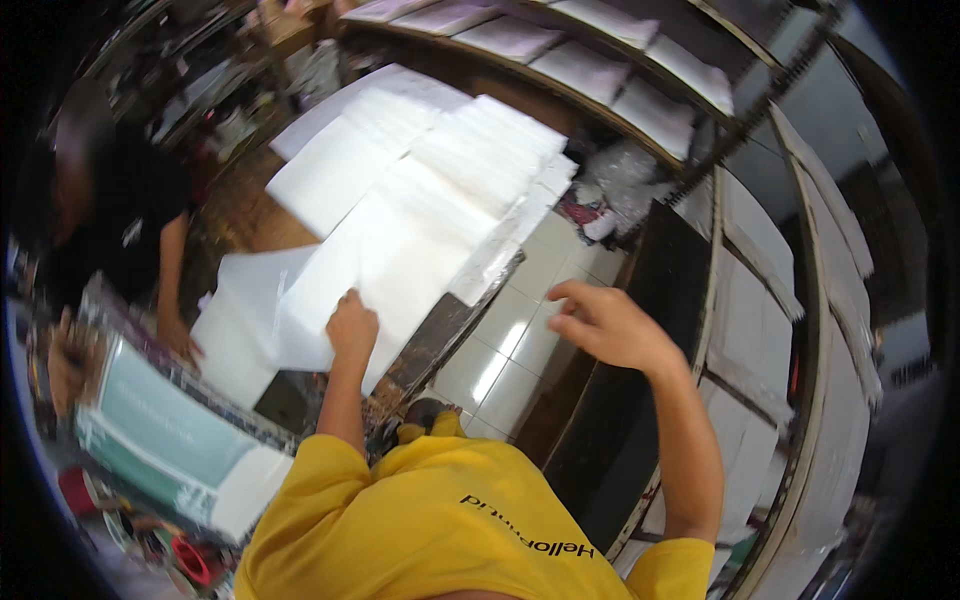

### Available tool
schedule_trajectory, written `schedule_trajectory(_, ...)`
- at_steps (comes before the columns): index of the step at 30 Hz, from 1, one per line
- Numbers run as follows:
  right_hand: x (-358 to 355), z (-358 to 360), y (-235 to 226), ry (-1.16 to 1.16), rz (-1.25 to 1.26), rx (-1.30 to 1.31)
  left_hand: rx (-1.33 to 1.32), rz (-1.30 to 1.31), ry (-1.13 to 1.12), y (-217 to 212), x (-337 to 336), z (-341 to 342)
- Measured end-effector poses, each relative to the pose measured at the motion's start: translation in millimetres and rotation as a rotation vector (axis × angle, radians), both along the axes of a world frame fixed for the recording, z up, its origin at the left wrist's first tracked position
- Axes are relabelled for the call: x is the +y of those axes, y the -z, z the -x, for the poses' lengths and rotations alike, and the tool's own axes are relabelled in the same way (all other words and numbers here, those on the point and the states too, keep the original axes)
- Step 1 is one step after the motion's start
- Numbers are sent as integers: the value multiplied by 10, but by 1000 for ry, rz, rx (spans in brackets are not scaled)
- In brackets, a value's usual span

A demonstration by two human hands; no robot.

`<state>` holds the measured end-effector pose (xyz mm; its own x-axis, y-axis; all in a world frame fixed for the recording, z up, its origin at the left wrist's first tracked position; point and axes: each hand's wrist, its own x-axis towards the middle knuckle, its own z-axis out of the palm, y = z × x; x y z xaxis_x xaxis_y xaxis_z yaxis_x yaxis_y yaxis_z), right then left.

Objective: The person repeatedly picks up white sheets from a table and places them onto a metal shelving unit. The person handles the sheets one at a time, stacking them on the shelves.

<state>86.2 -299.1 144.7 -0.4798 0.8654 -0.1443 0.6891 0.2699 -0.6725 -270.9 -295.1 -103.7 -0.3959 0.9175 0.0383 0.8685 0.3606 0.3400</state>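
White sheets [385, 250] cover our bench [428, 352]; our left hand [352, 325] curls down on them, pinching or just pressing, we can't tell! Our right hand [562, 308] hovers half-spread near floor tiles [490, 365]; beyond, shelved paper stacks [652, 118].

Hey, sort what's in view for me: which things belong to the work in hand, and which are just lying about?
Apparently in use:
White sheets, at the left hand
Table under them

Probably just lying about:
Heap of clear plastic, beyond the table
Red round item, lower left
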Motion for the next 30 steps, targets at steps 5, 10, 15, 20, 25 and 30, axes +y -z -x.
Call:
schedule_trajectory(5, 124, 273, 387, -101, 90, 135, -207, -152, 284, -568, -2, -385)
schedule_trajectory(10, 175, 465, 295, -42, 30, 142, -828, -366, 717, -1375, -151, -1398)
schedule_trajectory(15, 137, 148, -340, 178, 81, -136, -846, -350, 915, -1850, -240, -1960)
schedule_trajectory(20, -91, -359, -949, 216, 21, -551, -924, -337, 1021, -2293, -372, -2585)
schedule_trajectory(25, -601, -1307, -1612, 553, -179, -568, -1314, -679, 1188, -2701, -879, -2913)
schedule_trajectory(30, -2872, -1882, -2883, 1116, -373, -372, -1383, -722, 1147, -2361, -788, -2828)
